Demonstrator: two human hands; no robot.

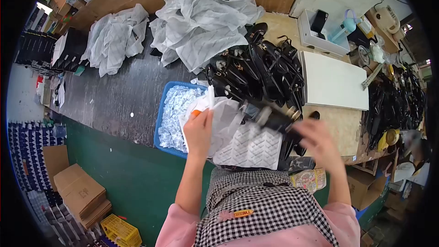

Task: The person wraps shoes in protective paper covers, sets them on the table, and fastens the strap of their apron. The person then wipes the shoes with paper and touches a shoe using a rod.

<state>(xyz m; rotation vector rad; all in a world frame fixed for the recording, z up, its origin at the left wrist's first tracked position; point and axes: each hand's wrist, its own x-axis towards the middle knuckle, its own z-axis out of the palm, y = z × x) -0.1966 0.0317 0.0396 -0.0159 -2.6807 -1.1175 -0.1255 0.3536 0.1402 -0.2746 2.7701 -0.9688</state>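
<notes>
My left hand [198, 130] is closed on thin white tissue paper [224, 114], with something orange at a fingertip. The sheet hangs over the right side of a blue basket [160, 110] full of small clear plastic packets [176, 116]. My right hand [318, 142], blurred by motion, grips one end of a black shoe [274, 118] with a gold-coloured part. Its other end reaches the tissue paper. Below the shoe lies a stack of printed white paper [250, 148]. Beyond it many black shoes [265, 66] are heaped together.
Crumpled tissue paper piles [206, 18] stand at the back. On the right are a white board [336, 80], a white tray [322, 36] with a phone and bottle, and more black shoes [395, 100]. Cardboard boxes [80, 190] and a yellow crate [121, 229] sit low left.
</notes>
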